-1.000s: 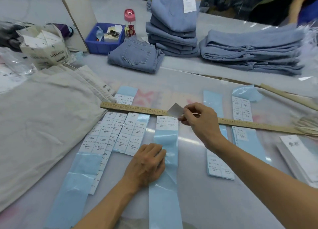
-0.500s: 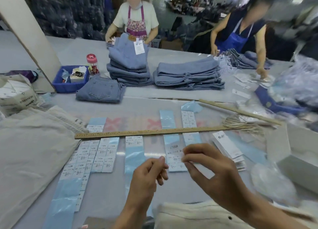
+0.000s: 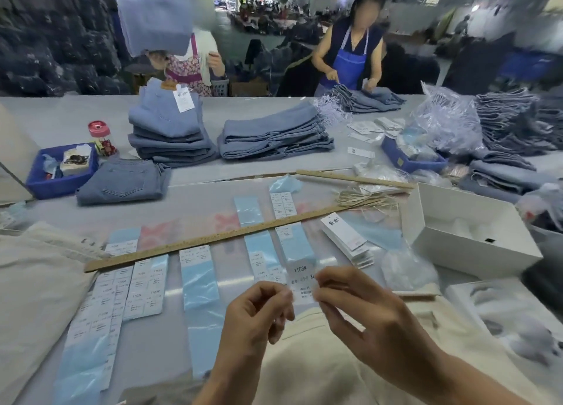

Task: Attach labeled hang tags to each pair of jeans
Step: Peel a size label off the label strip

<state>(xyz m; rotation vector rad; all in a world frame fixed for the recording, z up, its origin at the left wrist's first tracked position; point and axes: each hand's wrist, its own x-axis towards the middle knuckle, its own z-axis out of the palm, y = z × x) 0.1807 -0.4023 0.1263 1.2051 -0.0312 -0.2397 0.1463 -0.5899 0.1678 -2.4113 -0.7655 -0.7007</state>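
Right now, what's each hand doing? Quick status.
Left hand: fingers pinch the left edge of the printed sticker.
Right hand: fingers pinch the sticker's right edge.

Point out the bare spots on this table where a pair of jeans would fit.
Roomiest: the grey strip between the wooden ruler and the lone folded jeans. A smaller bare patch lies behind the white box. Crowded: sticker sheets below the ruler, hang tags at right, cream fabric at left.
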